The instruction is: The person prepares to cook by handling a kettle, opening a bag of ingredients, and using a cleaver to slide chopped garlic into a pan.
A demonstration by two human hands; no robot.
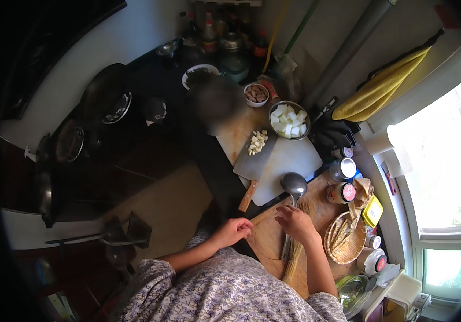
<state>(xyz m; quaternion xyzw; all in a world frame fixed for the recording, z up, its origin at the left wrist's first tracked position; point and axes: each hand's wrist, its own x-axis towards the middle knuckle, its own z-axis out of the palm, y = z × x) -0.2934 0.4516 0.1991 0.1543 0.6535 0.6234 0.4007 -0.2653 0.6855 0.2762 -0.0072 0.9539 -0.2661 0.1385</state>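
My left hand hovers at the counter's near edge, its fingers loosely curled and empty. My right hand is over the handle of a metal ladle, fingers bent and slightly apart; I see no grip on it. The ladle lies bowl-up, and a straw whisk brush rests along its handle. Ahead, a cleaver with a wooden handle lies flat on a white cutting board. Chopped garlic-like pieces sit on its blade. A metal bowl of pale cut chunks stands at the board's far right.
Beyond the board are a small bowl of brownish pieces and a white bowl of greens. Jars and a woven basket line the window side. Dark pans stand left. A round patch above the board is blurred.
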